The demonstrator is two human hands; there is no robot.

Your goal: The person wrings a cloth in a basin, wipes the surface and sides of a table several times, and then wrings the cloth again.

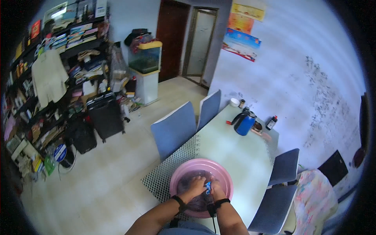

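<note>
A pink plastic basin (174, 179) stands on the near end of the table, with dark water and what looks like dark cloth (195, 203) in it. Both of my hands are over the basin. My right hand (216, 188) grips a small blue-and-white item (208, 187), perhaps a packet or a bit of cloth; its kind is unclear. Right beside it, my left hand (197, 185) has its fingers bent and pointing toward the item. Whether the left fingers hold anything is hidden. A black band circles each wrist.
The glass-topped table (232, 155) bears a blue kettle (245, 124), a white bowl (234, 102) and a dark bottle (271, 122) at its far end. Grey-blue chairs (176, 126) line both sides. Across the floor are a black suitcase (105, 116), a fish tank (145, 60) and crowded shelves (79, 53).
</note>
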